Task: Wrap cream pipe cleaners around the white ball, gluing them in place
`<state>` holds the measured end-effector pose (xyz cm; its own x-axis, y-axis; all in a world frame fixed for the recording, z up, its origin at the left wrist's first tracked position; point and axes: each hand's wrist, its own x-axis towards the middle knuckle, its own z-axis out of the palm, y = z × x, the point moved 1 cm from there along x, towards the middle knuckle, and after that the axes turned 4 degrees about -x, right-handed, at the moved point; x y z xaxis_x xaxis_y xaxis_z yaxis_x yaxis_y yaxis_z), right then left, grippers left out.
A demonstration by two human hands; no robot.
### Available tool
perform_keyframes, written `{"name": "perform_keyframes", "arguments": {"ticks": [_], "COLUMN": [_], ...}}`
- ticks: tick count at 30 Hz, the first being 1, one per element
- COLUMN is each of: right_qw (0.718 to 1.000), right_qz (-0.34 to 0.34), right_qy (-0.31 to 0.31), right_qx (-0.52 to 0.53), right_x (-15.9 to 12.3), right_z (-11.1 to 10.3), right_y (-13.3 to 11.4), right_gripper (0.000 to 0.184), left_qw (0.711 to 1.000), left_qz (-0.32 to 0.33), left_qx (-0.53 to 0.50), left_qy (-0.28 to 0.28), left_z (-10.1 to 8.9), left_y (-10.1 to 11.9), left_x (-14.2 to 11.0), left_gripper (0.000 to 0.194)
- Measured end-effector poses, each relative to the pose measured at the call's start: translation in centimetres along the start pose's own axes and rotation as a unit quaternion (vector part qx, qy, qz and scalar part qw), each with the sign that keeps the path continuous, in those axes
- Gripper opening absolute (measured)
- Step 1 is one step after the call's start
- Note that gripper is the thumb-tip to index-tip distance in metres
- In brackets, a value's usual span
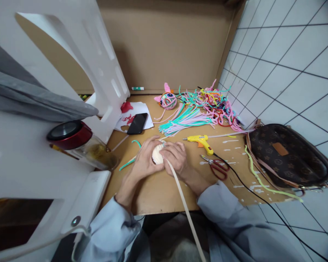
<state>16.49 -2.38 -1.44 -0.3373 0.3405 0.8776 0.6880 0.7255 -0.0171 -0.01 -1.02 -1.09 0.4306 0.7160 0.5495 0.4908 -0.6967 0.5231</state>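
Observation:
Between my two hands is a small cream-white ball point(157, 154) with ridged bands wound over it. My left hand point(145, 159) curls around its left side, thumb underneath. My right hand point(175, 157) presses the right side with bent fingers. A long pale strip point(183, 196) comes out from under my right hand and hangs over the table's front edge toward me. Much of the ball is covered by my fingers. Just left of my left hand lie bent teal pipe cleaners point(127, 163). Right of my right hand rests a yellow hot glue gun point(200, 140).
Red-handled scissors point(219, 169) and a black cord lie at right, near a brown patterned bag point(292, 156). Behind are bundled pipe cleaners point(187, 122), a pink-eared ball figure point(168, 100) and a phone point(137, 123) on paper. A glass bottle point(95, 151) stands left.

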Motion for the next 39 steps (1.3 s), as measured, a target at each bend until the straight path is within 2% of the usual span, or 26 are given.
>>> {"name": "perform_keyframes", "arguments": {"ticks": [9,13,24,31,36,39], "right_qw": [0.999,1.0,1.0,1.0,0.999,0.999], "right_qz": [-0.007,-0.002,0.015,0.012,0.017,0.026], "right_qy": [0.043,0.017,0.003,0.021,-0.024,-0.027], "right_qx": [0.017,0.002,0.007,0.02,0.018,0.018], "right_x": [0.37,0.21,-0.13,-0.09,-0.42,-0.52], "right_z": [-0.04,0.0,0.68,0.63,0.82,0.88], "right_y": [-0.13,-0.08,0.02,0.04,0.24,0.31], "right_gripper": [0.018,0.022,0.027,0.023,0.021,0.022], "left_qw": [0.998,0.998,0.998,0.998,0.998,0.999], "left_qz": [0.023,0.02,0.034,0.026,0.027,0.006], "left_qx": [0.05,0.053,0.033,0.028,0.035,0.026], "left_qy": [0.026,0.021,0.043,0.045,0.039,0.041], "left_z": [0.01,0.07,0.44,0.38,0.21,0.23], "left_y": [0.11,0.02,-0.08,-0.14,0.1,0.24], "left_x": [0.13,0.11,0.01,0.1,0.21,0.1], "left_gripper": [0.047,0.048,0.048,0.048,0.048,0.05]}}
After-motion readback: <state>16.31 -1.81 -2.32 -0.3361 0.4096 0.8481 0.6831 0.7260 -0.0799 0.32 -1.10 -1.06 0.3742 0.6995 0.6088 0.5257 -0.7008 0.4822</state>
